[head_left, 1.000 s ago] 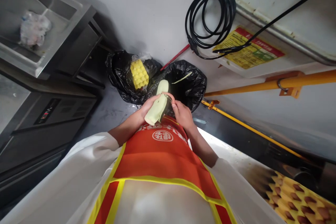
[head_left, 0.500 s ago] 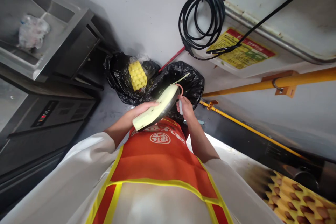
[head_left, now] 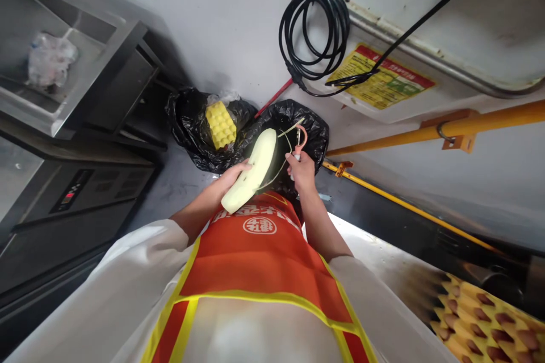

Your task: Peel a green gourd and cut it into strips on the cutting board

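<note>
A long, pale-green peeled vegetable (head_left: 252, 173), perhaps a gourd or an eggplant, is tilted over an open black bin bag (head_left: 320, 125). My left hand (head_left: 235, 174) is closed round its left side, with part of the fingers hidden underneath. My right hand (head_left: 301, 170) grips a peeler (head_left: 303, 137) with a pink head and a pale handle. The peeler is apart from the vegetable, to its right. A thin strip of peel (head_left: 279, 169) curves between the vegetable and the peeler; another thin strip lies by the peeler's head.
A second black bag (head_left: 181, 119) holds a yellow egg tray (head_left: 221, 125). At left stand a steel sink (head_left: 102, 59) and a cabinet (head_left: 97, 181). Coiled black cable (head_left: 313, 34) hangs at upper right, above yellow pipes (head_left: 392, 135). Stacked egg trays (head_left: 489, 317) sit at lower right.
The peeler has come away from the vegetable's far end, and a long curl of peel now hangs there. The vegetable has turned, so its dark skin no longer shows.
</note>
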The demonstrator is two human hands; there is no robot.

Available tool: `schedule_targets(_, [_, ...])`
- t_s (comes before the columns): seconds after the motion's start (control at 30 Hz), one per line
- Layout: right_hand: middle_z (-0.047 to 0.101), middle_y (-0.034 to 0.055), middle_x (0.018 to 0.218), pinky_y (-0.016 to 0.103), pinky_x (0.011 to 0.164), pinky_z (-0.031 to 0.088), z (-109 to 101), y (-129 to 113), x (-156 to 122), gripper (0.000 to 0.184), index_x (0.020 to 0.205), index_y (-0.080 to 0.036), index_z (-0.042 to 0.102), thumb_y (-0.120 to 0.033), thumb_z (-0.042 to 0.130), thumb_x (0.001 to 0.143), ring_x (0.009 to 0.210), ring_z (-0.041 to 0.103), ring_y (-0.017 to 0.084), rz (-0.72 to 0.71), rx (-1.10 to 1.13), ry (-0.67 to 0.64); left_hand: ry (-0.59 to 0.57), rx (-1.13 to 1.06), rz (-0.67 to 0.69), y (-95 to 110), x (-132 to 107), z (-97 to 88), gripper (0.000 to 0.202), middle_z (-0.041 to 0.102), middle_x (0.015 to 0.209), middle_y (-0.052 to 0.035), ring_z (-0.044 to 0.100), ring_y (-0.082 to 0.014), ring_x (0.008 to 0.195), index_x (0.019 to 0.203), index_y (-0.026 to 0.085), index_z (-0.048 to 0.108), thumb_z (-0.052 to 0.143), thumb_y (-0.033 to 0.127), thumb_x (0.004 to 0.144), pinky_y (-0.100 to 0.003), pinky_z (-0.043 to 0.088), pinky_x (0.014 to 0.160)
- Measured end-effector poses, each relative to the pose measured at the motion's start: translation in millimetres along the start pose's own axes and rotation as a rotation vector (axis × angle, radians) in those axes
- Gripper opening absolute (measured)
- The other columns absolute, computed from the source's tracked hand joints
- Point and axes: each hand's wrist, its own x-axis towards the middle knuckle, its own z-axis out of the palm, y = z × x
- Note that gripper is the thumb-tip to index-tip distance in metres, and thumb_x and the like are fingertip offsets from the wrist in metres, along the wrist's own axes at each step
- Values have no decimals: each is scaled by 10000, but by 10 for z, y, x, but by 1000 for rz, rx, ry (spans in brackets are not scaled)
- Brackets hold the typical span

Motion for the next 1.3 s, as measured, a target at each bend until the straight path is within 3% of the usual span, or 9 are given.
schedule_targets(0.1, [636, 23, 707, 300, 602, 477, -160, 15, 155, 393, 844, -205, 613, -574, 715, 753, 674, 612, 205, -82, -178, 67, 14, -72, -41, 37, 34, 0, 471, 775, 915, -184, 759, -289, 743, 1238, 60, 667, 557, 394, 924, -373, 618, 626])
schedule_targets(0.17, [697, 97, 838, 345, 723, 492, -236, -35, 124, 415, 863, -190, 649, -600, 588, 874, 826, 649, 256, -204, -376, 74, 78, -101, -16, 63, 92, 14, 480, 770, 857, -178, 750, -271, 686, 1142, 61, 702, 526, 473, 968, -356, 612, 610])
schedule_targets(0.27, [739, 126, 917, 361, 772, 484, -268, -187, -189, 538, 999, -188, 701, -561, 315, 1033, 870, 685, 270, -350, -523, -91, 173, -139, 40, 85, 211, 42, 482, 743, 722, -126, 701, -229, 553, 985, 102, 724, 517, 538, 985, -318, 579, 544])
schedule_targets(0.4, [766, 95, 1043, 355, 814, 503, -185, -374, -787, 447, 1197, -237, 681, -489, 341, 1055, 945, 711, 269, -459, -563, -337, 271, -268, 123, 81, 339, 123, 546, 668, 587, -64, 656, -210, 511, 911, 137, 709, 491, 634, 971, -303, 546, 527])
schedule_targets(0.57, [752, 116, 1146, 390, 884, 530, -87, -394, -1054, 402, 1202, -238, 683, -424, 364, 1044, 1040, 705, 293, -481, -635, -368, 335, -366, 262, 76, 364, 272, 525, 691, 656, -41, 688, -206, 620, 946, 158, 694, 511, 650, 960, -311, 580, 666])
schedule_targets(0.87, [754, 110, 1123, 352, 853, 527, -91, -327, -946, 399, 1167, -222, 692, -402, 352, 1061, 1005, 705, 264, -518, -659, -341, 296, -352, 182, 66, 302, 337, 570, 639, 564, -37, 671, -196, 563, 817, 142, 678, 483, 657, 966, -278, 557, 581])
schedule_targets(0.97, [758, 110, 1098, 329, 835, 510, -100, -310, -825, 404, 1148, -205, 692, -396, 345, 1072, 990, 702, 253, -526, -664, -317, 189, -279, 63, 49, 227, 358, 604, 640, 557, -64, 628, -180, 480, 782, 110, 676, 433, 617, 1003, -264, 525, 515])
schedule_targets(1.1, [765, 97, 1029, 305, 787, 490, -152, -289, -572, 438, 1097, -215, 707, -446, 335, 1076, 923, 701, 236, -519, -665, -274, -4, -165, 17, 44, 75, 408, 475, 719, 692, -89, 675, -182, 536, 986, 85, 716, 475, 491, 1029, -258, 555, 562])
schedule_targets(1.3, [750, 67, 841, 301, 746, 488, -273, -279, -144, 431, 1098, -198, 706, -480, 386, 1040, 783, 693, 212, -466, -519, -233, 76, 45, -194, 86, -133, 202, 334, 755, 743, -120, 704, -210, 556, 1057, 60, 713, 582, 360, 992, -284, 572, 540])
